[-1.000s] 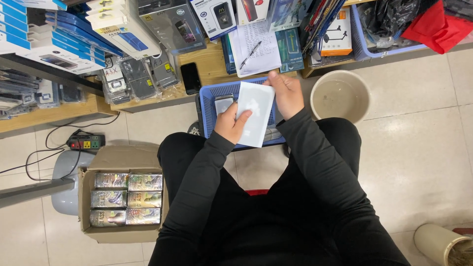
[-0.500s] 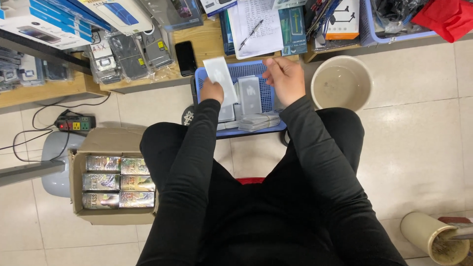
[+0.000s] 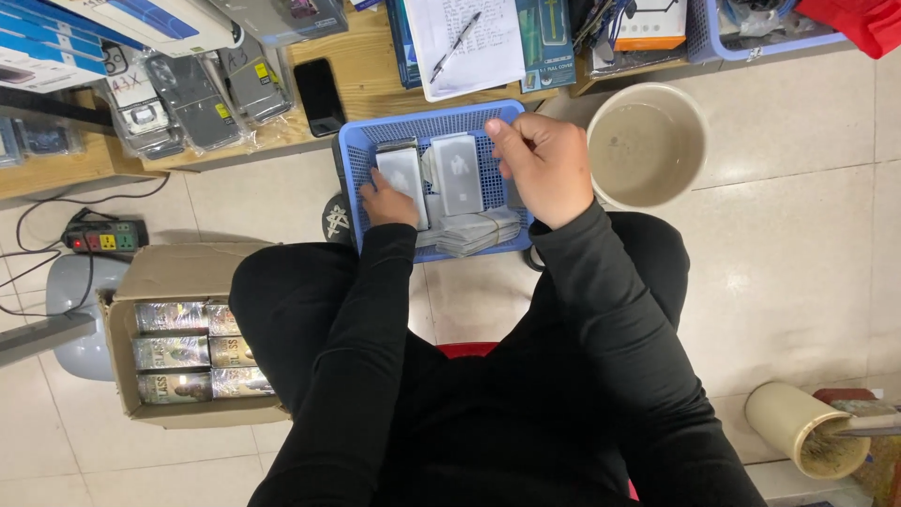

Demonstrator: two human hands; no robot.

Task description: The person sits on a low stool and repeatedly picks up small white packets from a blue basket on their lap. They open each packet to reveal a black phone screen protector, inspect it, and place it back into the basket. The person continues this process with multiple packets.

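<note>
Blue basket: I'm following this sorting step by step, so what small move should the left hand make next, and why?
Probably let go of the white packet and draw back. The left hand presses it upright among the other packets in the blue basket, where it looks seated, while the right hand hovers closed above the basket.

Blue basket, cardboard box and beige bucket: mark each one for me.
blue basket [image 3: 361, 141]: head view, on its left mesh wall.
cardboard box [image 3: 178, 266]: head view, on its top flap.
beige bucket [image 3: 646, 143]: head view, on its inside bottom.
</note>
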